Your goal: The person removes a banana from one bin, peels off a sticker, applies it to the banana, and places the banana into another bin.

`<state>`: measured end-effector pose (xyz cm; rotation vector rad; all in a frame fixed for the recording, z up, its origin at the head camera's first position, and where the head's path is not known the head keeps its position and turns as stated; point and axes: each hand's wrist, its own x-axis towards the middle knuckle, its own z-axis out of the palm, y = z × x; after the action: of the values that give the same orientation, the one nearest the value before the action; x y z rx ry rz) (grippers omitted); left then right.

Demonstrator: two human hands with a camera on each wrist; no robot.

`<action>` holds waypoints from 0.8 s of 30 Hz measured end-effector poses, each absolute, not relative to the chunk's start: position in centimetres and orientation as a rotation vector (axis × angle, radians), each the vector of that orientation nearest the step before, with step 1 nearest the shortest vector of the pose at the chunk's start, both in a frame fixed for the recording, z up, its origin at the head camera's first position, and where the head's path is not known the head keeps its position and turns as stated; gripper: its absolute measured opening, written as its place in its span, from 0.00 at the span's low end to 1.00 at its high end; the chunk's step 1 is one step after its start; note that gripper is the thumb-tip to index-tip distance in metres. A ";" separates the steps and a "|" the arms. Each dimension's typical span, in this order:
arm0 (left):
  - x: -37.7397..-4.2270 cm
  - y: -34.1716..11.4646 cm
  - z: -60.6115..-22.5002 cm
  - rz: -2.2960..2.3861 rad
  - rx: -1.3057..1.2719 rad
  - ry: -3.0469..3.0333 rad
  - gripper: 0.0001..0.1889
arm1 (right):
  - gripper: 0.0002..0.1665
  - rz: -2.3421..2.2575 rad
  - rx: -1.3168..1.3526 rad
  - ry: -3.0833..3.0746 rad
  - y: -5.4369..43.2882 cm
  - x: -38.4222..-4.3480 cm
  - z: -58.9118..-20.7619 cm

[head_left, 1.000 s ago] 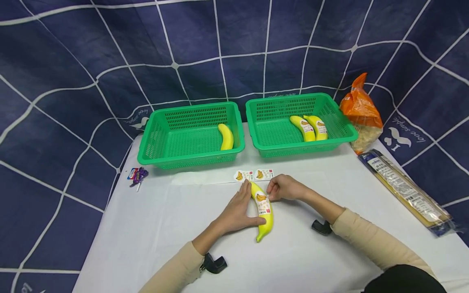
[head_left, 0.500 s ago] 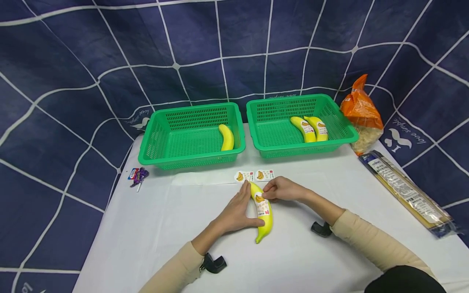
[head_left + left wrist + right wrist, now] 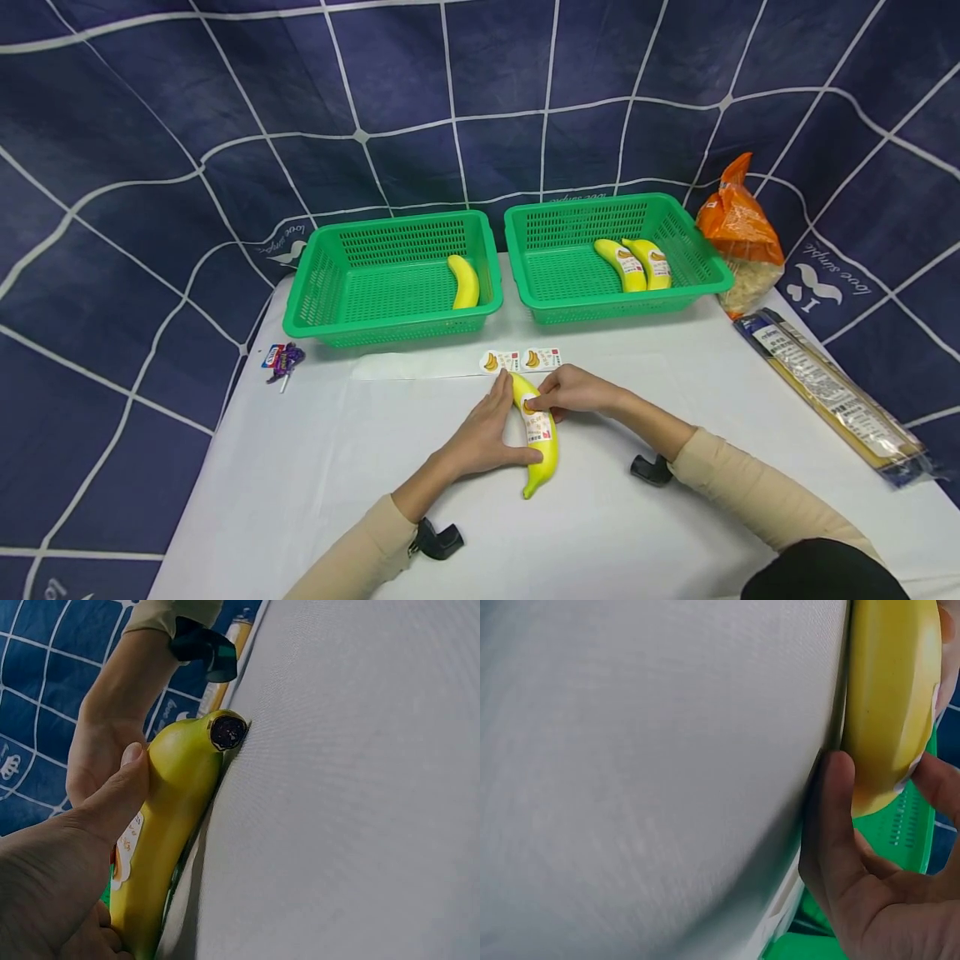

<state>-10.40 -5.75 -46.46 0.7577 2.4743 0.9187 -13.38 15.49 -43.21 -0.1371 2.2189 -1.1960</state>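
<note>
A yellow banana point(image 3: 546, 454) lies on the white table in front of me, its stem end toward me. A white label point(image 3: 537, 427) with a banana picture sits on its upper side. My left hand point(image 3: 486, 433) holds the banana from the left, thumb near the stem end and fingers along the far part. From the right, my right hand point(image 3: 581, 390) grips it; the thumb presses on the label's far end and covers part of the printed picture. In the right wrist view, a finger of that hand touches the banana's point(image 3: 892, 690) lower side near the table.
A label strip point(image 3: 501, 361) with two labels lies beyond the banana. Behind stand a left green basket point(image 3: 360, 329) with one banana and a right green basket point(image 3: 600, 312) with two labelled bananas. An orange bag point(image 3: 738, 225), a long packet point(image 3: 832, 392) and a purple-wrapped lollipop point(image 3: 286, 359) lie around.
My right hand has moved slightly left from the banana's right edge onto the label, and its thumb now covers part of the picture. My left hand stays in place.
</note>
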 end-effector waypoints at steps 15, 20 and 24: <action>-10.4 -5.8 -46.5 0.929 0.758 2.475 0.67 | 0.17 -1.260 -0.107 2.182 15.4 -13.3 -43.4; -10.9 -6.0 -45.8 0.936 0.796 2.438 0.65 | 0.18 -1.270 -0.103 2.177 15.5 -13.3 -43.5; -11.8 -6.2 -44.7 0.970 0.786 2.430 0.59 | 0.17 -1.266 -0.096 2.186 15.5 -13.3 -43.6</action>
<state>-11.78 -6.17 -44.72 0.7859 2.4301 0.9703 -13.27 15.53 -43.63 -0.0958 2.1857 -1.2657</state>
